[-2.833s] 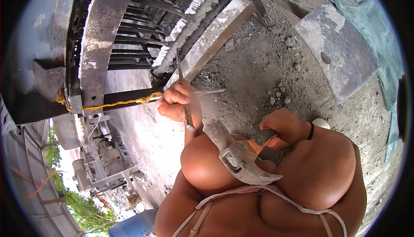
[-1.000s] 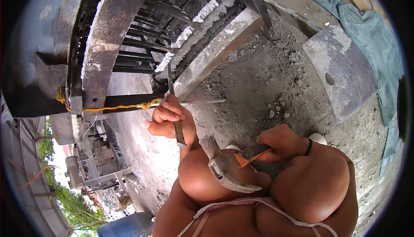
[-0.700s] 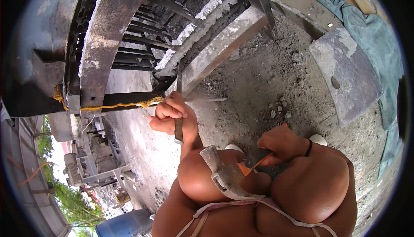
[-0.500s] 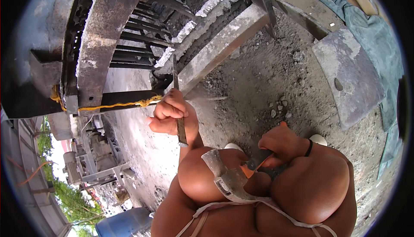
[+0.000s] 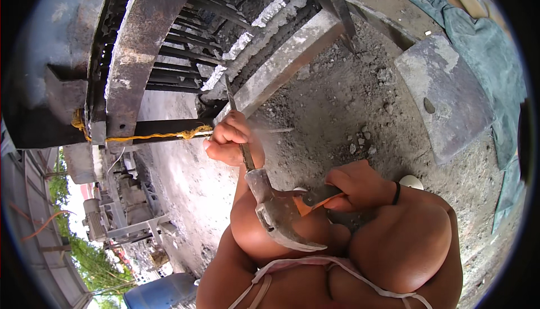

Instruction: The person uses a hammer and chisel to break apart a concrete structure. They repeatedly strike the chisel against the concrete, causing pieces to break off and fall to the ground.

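My left hand [image 5: 229,139] is wrapped round a flat steel chisel [image 5: 231,96]. The chisel's far tip meets the grey-white crust [image 5: 226,60] along the edge of a metal grate [image 5: 179,64]. In my right hand [image 5: 363,186] is a claw hammer [image 5: 274,214] with a black and orange handle. Its striking face is at the chisel's near end, just below my left fist; whether they touch I cannot tell. The hammer's claw curves back over my bent legs.
A rusty curved metal frame [image 5: 143,44] and a slanted beam [image 5: 289,56] surround the grate. Yellow rope [image 5: 152,137] is tied along a lower bar. At right lie a metal plate [image 5: 447,101] and green cloth [image 5: 484,56]. A blue barrel [image 5: 160,293] stands at lower left.
The hammer has swung up and left, from over my legs to the chisel's end. My left hand keeps its hold on the chisel, which leans a little more.
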Tool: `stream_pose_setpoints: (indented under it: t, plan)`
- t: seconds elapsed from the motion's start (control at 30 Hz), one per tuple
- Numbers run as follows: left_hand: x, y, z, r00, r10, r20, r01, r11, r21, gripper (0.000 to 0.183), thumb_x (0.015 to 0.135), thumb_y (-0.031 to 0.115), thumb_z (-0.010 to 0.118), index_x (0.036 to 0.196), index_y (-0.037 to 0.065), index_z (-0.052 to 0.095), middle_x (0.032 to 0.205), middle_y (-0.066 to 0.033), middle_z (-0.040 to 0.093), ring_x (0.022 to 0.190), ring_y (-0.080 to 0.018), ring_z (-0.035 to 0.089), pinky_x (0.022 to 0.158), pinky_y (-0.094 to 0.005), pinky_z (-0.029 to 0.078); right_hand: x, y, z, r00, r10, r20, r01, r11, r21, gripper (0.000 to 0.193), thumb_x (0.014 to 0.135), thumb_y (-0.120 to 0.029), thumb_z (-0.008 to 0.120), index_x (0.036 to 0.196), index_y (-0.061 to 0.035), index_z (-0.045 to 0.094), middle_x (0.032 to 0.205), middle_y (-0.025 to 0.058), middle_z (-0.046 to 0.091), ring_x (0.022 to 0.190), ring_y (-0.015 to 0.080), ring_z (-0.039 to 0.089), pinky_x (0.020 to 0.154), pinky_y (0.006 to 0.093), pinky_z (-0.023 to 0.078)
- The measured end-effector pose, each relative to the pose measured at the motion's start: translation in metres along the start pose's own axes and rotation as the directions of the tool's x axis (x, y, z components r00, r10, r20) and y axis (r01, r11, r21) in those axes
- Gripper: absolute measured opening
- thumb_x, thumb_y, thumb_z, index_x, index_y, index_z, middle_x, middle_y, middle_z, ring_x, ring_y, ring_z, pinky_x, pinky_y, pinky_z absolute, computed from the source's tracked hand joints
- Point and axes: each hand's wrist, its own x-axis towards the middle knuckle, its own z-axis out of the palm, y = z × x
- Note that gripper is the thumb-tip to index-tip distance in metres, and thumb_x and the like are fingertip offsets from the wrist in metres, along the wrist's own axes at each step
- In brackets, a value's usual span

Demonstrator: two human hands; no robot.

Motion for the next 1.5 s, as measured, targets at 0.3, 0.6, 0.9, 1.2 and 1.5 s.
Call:
stream_pose_setpoints:
  t: [0.3, 0.6, 0.9, 1.2, 1.5]
  plan:
    - [0.001, -0.002, -0.001, 0.999, 0.005, -0.041, -0.006, 1.0, -0.016, 0.053, 0.095, 0.038, 0.016, 0.054, 0.012, 0.036, 0.039, -0.0024, 0.032, 0.038, -0.0125, 0.023, 0.047, -0.0265, 0.026, -0.003, -0.007, -0.003, 0.999, -0.045, -0.003, 0.045, 0.999, 0.026, 0.044, 0.078, -0.048, 0.064, 0.081, -0.0059, 0.052, 0.064, 0.0087, 0.054, 0.056, 0.0313, 0.057, 0.048, 0.0411, 0.043]
    - [0.002, -0.004, 0.001, 1.0, -0.007, -0.027, 0.005, 0.997, -0.072, 0.052, 0.094, 0.035, 0.019, 0.051, 0.012, 0.035, 0.037, -0.0038, 0.032, 0.036, -0.0126, 0.022, 0.046, -0.0266, 0.025, -0.007, 0.0, -0.008, 0.987, -0.161, 0.005, 0.161, 0.986, 0.034, 0.048, 0.082, -0.052, 0.058, 0.084, -0.0049, 0.053, 0.069, 0.0123, 0.057, 0.06, 0.0338, 0.058, 0.051, 0.0421, 0.044]
    - [-0.018, 0.018, -0.007, 0.993, -0.115, -0.029, 0.111, 0.985, -0.133, 0.059, 0.092, 0.043, 0.017, 0.047, 0.012, 0.037, 0.037, -0.0026, 0.035, 0.038, -0.0133, 0.027, 0.052, -0.0288, 0.03, -0.013, 0.0, -0.004, 0.948, 0.304, -0.091, -0.273, 0.927, 0.258, 0.038, 0.088, -0.042, 0.052, 0.086, -0.0041, 0.052, 0.065, 0.0173, 0.055, 0.06, 0.038, 0.056, 0.052, 0.0407, 0.044]
    - [-0.015, 0.023, -0.031, 0.994, -0.055, -0.089, 0.041, 0.987, -0.155, 0.06, 0.092, 0.042, 0.018, 0.045, 0.009, 0.032, 0.041, -0.0034, 0.032, 0.044, -0.0164, 0.028, 0.053, -0.0315, 0.029, -0.013, 0.01, 0.021, 0.914, 0.401, -0.061, -0.345, 0.848, 0.402, 0.039, 0.09, -0.041, 0.05, 0.08, -0.0032, 0.048, 0.058, 0.0128, 0.047, 0.049, 0.0279, 0.046, 0.049, 0.0364, 0.04]
    - [-0.018, 0.01, -0.035, 0.994, -0.044, -0.096, 0.042, 0.999, -0.017, 0.058, 0.092, 0.046, 0.016, 0.049, 0.012, 0.035, 0.037, -0.0017, 0.031, 0.037, -0.0127, 0.024, 0.049, -0.0273, 0.026, -0.009, 0.014, 0.025, 0.941, 0.33, -0.072, -0.293, 0.902, 0.316, 0.037, 0.091, -0.039, 0.049, 0.079, -0.0037, 0.049, 0.055, 0.0104, 0.046, 0.047, 0.0228, 0.046, 0.047, 0.0355, 0.038]
